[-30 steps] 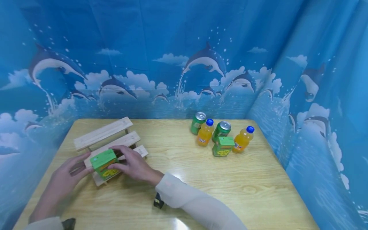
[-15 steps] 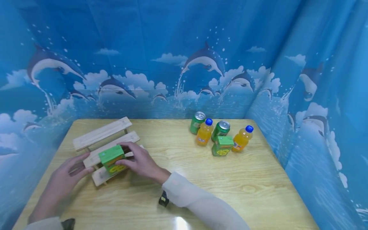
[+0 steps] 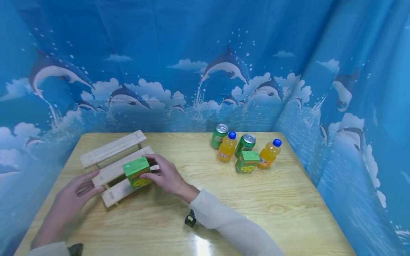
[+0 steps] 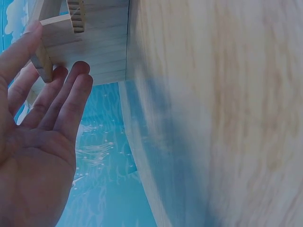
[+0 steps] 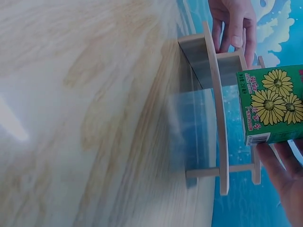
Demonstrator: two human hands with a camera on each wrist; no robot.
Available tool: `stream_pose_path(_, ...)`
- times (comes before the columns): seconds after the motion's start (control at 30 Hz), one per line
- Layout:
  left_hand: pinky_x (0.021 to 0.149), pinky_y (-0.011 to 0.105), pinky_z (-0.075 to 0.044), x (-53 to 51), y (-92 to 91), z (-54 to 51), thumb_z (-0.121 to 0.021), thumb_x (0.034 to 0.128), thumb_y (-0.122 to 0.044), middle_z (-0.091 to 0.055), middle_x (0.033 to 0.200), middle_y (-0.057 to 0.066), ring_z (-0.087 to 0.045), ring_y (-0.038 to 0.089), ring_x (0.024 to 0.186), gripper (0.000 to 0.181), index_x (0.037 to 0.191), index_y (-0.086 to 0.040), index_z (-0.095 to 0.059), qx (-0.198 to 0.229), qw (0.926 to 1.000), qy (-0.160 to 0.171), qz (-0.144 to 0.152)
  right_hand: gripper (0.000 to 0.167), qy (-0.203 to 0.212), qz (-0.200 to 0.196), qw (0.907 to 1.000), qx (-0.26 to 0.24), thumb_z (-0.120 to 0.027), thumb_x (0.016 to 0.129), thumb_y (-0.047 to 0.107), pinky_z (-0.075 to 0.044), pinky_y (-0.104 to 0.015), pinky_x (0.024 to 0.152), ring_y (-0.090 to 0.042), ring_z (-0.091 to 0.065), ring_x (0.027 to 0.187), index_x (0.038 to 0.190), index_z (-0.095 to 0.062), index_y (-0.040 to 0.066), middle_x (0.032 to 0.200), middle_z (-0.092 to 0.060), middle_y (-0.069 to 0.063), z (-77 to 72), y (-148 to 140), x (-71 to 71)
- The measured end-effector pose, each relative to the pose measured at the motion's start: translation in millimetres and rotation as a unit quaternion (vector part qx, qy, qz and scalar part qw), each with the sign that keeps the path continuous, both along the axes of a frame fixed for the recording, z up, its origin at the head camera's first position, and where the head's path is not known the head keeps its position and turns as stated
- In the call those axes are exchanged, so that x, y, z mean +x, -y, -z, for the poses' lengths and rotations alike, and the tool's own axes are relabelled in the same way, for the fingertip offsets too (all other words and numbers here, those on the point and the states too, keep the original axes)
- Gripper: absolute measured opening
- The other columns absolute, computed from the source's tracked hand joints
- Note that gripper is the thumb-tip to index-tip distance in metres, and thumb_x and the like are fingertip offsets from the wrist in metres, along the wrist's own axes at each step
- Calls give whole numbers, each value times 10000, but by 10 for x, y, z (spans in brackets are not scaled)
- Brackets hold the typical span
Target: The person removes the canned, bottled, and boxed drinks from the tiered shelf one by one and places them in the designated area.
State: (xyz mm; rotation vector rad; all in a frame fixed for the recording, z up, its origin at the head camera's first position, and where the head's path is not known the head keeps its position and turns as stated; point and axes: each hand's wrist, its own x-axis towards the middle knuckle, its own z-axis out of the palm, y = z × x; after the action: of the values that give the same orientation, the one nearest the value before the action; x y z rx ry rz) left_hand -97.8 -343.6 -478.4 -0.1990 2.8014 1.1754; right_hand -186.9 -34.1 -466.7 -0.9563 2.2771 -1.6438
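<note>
A green drink carton [image 3: 137, 172] with yellow flowers on its front is pinched between the thumb and fingers of my right hand [image 3: 166, 175]. It is upright over the lowest step of a three-step wooden stand [image 3: 116, 192]; I cannot tell whether its base touches the step. At the stand's left end, my left hand [image 3: 72, 197] holds the end of the middle step between thumb and fingers. The left wrist view shows that thumb on the board's edge [image 4: 57, 20]. In the right wrist view, the carton [image 5: 272, 104] hides part of the stand's far side.
On the table's [image 3: 256, 209] back right are two green cans [image 3: 219, 137], two orange soda bottles [image 3: 269, 154] with blue caps and another green carton [image 3: 247, 163], grouped closely. A dolphin-print curtain [image 3: 179, 71] surrounds the back and sides.
My right hand has moved the carton to the right along the lowest step, uncovering that step's left end. The left hand has stayed at the stand's left end.
</note>
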Motion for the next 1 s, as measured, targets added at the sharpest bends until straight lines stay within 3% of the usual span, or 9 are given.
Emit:
stream_pose_path(0.3, 1037, 569, -544, 1, 9, 14, -687, 1049, -545, -366, 1684, 358, -541, 588, 1397, 843, 1695, -110, -365, 30, 9999, -92, 28, 638, -167, 280, 9995, 7, -810, 981, 147, -640, -183, 976, -189, -692, 1247, 1545, -522, 73, 1386, -681, -112, -61, -199, -70)
stream_pose_path(0.67, 1028, 538, -578, -7, 43, 51, -687, 1055, -527, -377, 1679, 358, -538, 597, 1395, 830, 1690, -95, -372, 12, 9999, -108, 98, 623, -47, 675, 9977, 47, -798, 1000, 186, -634, -207, 1009, -187, -660, 1304, 1560, -527, 171, 1400, -670, -57, -103, -423, -164)
stream_pose_path(1.0, 1005, 504, -608, -19, 54, 65, -687, 1057, -524, -360, 1692, 354, -526, 598, 1402, 835, 1693, -88, -366, 53, 9999, -74, 95, 626, -201, 788, 9967, 46, -801, 997, 147, -641, -216, 1006, -267, -672, 1297, 1558, -527, 123, 1385, -679, -103, -73, -569, -262)
